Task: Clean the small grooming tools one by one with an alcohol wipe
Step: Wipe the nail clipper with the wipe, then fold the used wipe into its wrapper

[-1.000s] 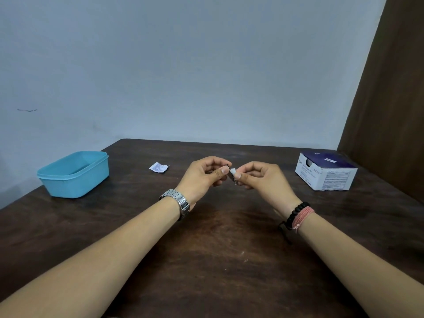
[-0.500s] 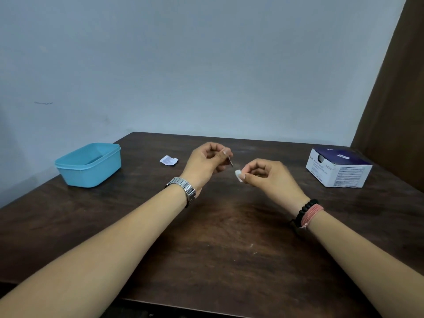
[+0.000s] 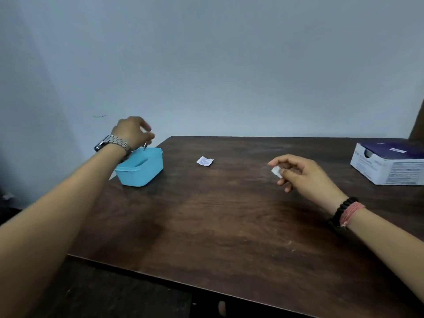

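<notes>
My left hand [image 3: 133,131], with a metal watch on the wrist, hovers over the blue plastic tub [image 3: 143,168] at the table's far left. Its fingertips pinch a small metal grooming tool [image 3: 145,146] that hangs just above the tub's opening. My right hand [image 3: 300,173] is held above the middle right of the table and pinches a small folded white alcohol wipe [image 3: 276,171] between thumb and forefinger. What lies inside the tub is hidden.
A torn white wipe wrapper [image 3: 205,161] lies on the dark wooden table [image 3: 229,226] between the tub and my right hand. A white and purple box [image 3: 390,165] stands at the far right. The table's near edge runs diagonally at lower left.
My hands have parted. The left hand carried the metal tool away to the left, over the blue tub. The right hand stayed near the middle with the wipe. The camera turned left.
</notes>
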Motion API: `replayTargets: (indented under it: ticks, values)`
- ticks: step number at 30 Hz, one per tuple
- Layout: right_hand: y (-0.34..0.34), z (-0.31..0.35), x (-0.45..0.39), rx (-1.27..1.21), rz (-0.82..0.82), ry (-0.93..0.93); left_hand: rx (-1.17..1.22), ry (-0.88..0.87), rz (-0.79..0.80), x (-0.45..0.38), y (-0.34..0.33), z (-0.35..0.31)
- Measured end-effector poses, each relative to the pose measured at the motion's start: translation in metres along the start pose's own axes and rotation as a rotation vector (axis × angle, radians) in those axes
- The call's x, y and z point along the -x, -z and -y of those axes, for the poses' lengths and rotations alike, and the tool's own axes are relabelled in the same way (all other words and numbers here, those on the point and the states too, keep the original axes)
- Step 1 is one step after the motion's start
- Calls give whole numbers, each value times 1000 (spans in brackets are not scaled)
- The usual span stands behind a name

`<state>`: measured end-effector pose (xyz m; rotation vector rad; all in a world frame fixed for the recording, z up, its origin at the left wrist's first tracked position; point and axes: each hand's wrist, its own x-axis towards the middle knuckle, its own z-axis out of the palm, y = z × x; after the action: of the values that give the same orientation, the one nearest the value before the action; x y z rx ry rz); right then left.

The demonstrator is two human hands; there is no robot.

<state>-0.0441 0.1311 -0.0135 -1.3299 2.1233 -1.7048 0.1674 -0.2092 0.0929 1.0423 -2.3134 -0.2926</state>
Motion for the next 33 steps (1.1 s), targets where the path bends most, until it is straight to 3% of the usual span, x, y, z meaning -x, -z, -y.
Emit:
replayTargets:
  ticks: [4,10,12,14,17,20,26,33]
  values:
    - [-4,2,1,116,46,-29,-220,33,249,-1,-3,24]
    - [-1,-3,5,28,87,-79,-421,6,390,-9,-21,21]
    - [0,-3,4,14,86,-80,-502,15,340,-12,-19,19]
    - [0,-3,3,-4,88,-92,-586,-21,153,-14,-14,11]
    - [-2,-4,2,2,107,-109,-433,-145,25,-12,-24,-17]
    - [-3,-5,3,1,92,-99,-297,-222,158,-8,-59,-49]
    - [1,-5,3,108,-4,-91,-150,-117,327,-5,-131,-67]
    - [-6,7,8,13,92,-56,137,-98,255,-4,-151,-73]
